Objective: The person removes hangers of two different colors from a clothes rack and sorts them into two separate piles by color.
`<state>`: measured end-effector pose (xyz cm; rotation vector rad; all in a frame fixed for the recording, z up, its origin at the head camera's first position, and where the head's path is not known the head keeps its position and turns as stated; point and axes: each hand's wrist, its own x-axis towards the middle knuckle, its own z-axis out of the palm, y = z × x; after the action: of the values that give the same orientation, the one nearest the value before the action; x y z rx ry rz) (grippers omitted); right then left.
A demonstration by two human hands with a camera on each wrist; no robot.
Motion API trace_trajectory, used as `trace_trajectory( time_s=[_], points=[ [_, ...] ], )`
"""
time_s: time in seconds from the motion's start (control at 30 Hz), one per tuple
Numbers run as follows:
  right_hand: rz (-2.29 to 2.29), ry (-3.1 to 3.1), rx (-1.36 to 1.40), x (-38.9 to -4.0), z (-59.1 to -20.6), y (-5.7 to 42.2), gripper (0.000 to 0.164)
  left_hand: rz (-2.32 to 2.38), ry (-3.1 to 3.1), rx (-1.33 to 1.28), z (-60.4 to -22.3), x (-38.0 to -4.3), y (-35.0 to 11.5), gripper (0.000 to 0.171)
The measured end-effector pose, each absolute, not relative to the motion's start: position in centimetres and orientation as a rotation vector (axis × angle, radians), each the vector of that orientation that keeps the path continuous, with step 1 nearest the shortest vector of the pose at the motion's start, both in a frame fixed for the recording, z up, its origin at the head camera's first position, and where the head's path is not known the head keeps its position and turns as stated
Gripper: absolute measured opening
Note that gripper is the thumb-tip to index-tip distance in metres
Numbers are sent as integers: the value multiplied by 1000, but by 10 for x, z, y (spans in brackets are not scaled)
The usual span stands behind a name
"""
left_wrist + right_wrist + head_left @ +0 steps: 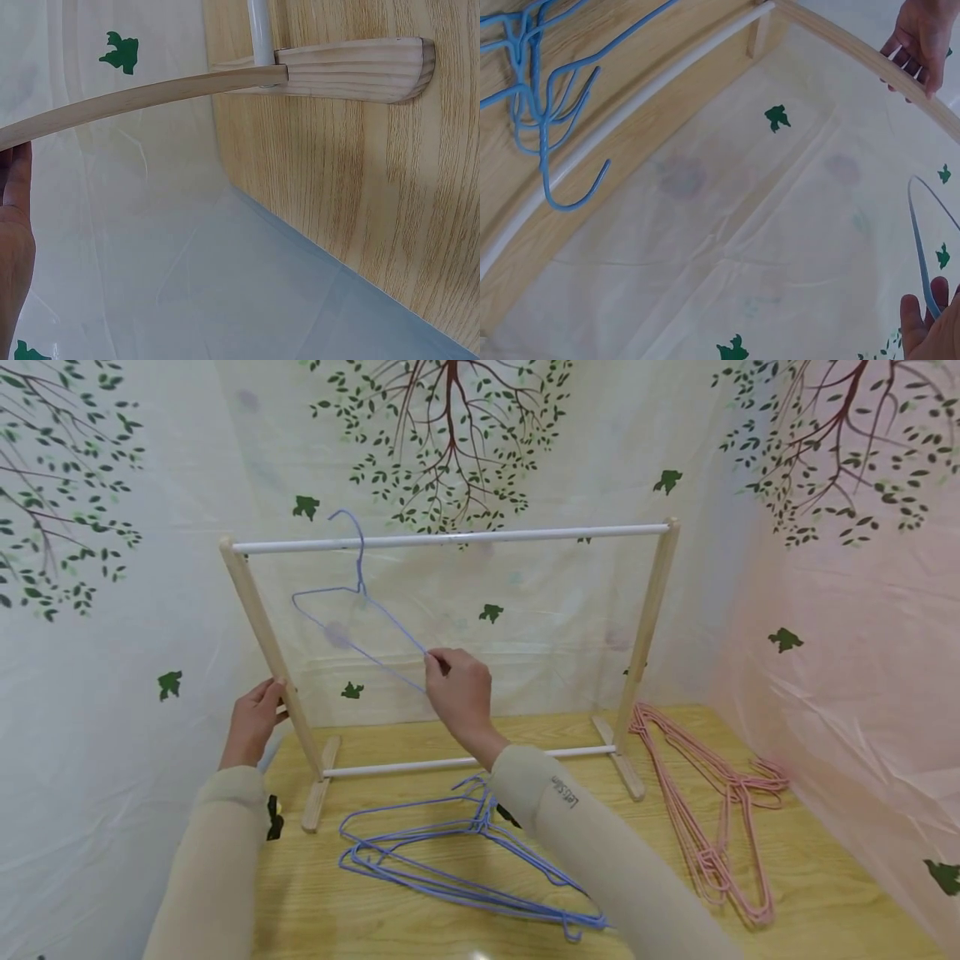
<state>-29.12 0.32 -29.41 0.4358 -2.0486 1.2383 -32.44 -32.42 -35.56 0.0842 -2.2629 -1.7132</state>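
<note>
A blue wire hanger (390, 618) is gripped at its right-hand end by my right hand (461, 689). Its hook rises past the top white rod of a small wooden rack (450, 539); whether the two touch I cannot tell. In the right wrist view, the fingers of my right hand (934, 330) pinch the hanger (921, 255). My left hand (255, 718) holds the rack's left post, partway up. From the left wrist view, this post (142, 96) meets my left hand (15, 225) at the frame's edge. Below lies a heap of blue hangers (465, 852).
Several pink hangers (712, 810) are piled on the table (300, 910), right of the rack. Behind stands a pale curtain (570, 635) printed with leaves and branches. The rack's feet (318, 793) rest on the wood-grain tabletop, the left one near its left edge.
</note>
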Motion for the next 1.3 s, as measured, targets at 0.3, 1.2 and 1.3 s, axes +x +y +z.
trace_trajectory(
  time_s=[0.3, 1.2, 1.3],
  points=[
    [1310, -1930, 432, -292, -300, 32, 13, -1726, -2263, 70, -355, -325, -324, 64],
    [1304, -2090, 533, -238, -384, 136, 8, -1690, -2294, 62, -356, -326, -324, 70],
    [1324, -2143, 518, -230, -394, 145, 10, -1705, -2298, 67, -356, -327, -323, 69]
  ],
)
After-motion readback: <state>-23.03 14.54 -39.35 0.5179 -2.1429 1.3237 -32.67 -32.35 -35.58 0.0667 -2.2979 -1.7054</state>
